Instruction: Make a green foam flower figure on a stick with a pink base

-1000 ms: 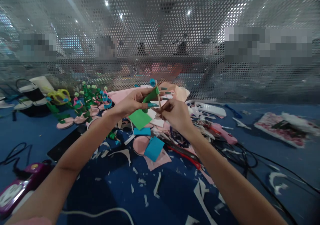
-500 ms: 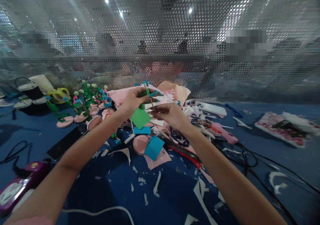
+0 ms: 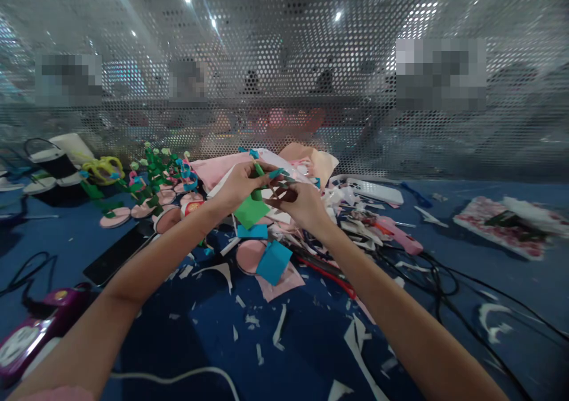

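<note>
Between my hands, above the scraps, is a thin paper flower stem [image 3: 259, 169] wrapped partly in green, with a small blue top. My left hand [image 3: 243, 181] pinches its upper part, and a blue-teal pointed piece shows by those fingertips. Closed around its lower end are the fingers of my right hand [image 3: 303, 204], partly hidden. Just below lie a green paper square [image 3: 251, 212], a blue paper strip [image 3: 252, 232] and a blue paper piece [image 3: 274, 263]. A round pink disc [image 3: 249, 255] is partly under the blue paper.
Finished-looking paper flowers on pink discs [image 3: 115, 217] stand at the left, near yellow-handled scissors [image 3: 103, 169] and a black phone [image 3: 119, 252]. A purple power strip [image 3: 42, 330] lies front left. At the right are a pink glue gun [image 3: 402, 238], cables and a white phone [image 3: 376, 192].
The stem has tilted more, its top shifting slightly left and down. My right hand's fingers have moved a little along its lower end. My left hand has lowered slightly.
</note>
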Demonstrator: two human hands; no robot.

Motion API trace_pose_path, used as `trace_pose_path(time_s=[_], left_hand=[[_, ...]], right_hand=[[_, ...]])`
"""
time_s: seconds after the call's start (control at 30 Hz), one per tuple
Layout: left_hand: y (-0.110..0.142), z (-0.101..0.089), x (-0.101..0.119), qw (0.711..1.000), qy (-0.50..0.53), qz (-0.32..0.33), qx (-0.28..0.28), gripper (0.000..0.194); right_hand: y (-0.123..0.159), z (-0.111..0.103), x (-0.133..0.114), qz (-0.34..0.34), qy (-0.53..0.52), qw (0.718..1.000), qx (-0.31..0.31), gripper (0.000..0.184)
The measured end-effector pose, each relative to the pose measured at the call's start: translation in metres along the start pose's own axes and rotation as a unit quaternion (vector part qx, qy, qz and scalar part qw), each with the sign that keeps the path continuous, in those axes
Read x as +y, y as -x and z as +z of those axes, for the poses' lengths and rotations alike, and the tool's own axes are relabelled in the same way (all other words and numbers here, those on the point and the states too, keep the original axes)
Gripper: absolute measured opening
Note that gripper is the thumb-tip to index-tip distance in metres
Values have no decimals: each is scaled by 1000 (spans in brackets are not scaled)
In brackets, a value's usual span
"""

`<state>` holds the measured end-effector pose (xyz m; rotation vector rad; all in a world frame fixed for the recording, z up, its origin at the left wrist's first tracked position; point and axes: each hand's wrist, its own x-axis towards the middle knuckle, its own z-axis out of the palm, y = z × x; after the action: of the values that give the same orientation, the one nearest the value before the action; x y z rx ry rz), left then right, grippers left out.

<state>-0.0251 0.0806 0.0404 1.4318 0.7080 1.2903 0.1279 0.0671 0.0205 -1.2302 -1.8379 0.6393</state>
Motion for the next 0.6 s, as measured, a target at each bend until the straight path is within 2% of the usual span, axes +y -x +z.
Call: trace_pose_path(time_s=[0.13, 0.23, 0.3, 0.4, 0.5, 0.6], left_hand=[[0, -1, 4, 999, 34, -2, -14, 33], [2, 3, 5, 998, 56, -19, -15, 33], [4, 6, 5, 997, 76, -26, -16, 34], [6, 10, 3, 996, 81, -27, -10, 35], [7, 11, 1, 998, 46, -31, 13, 37], [7, 9, 1, 999, 9, -25, 40, 39]], right_hand=[[0, -5, -1, -27, -67, 994, -84, 18], [1, -8, 0, 7, -133, 985, -112, 13], [2, -8, -2, 37, -130, 988, -75, 12], [4, -7, -6, 62, -63, 996, 1, 17], [6, -5, -9, 53, 18, 997, 48, 24], [7, -2, -10, 27, 58, 996, 64, 30]])
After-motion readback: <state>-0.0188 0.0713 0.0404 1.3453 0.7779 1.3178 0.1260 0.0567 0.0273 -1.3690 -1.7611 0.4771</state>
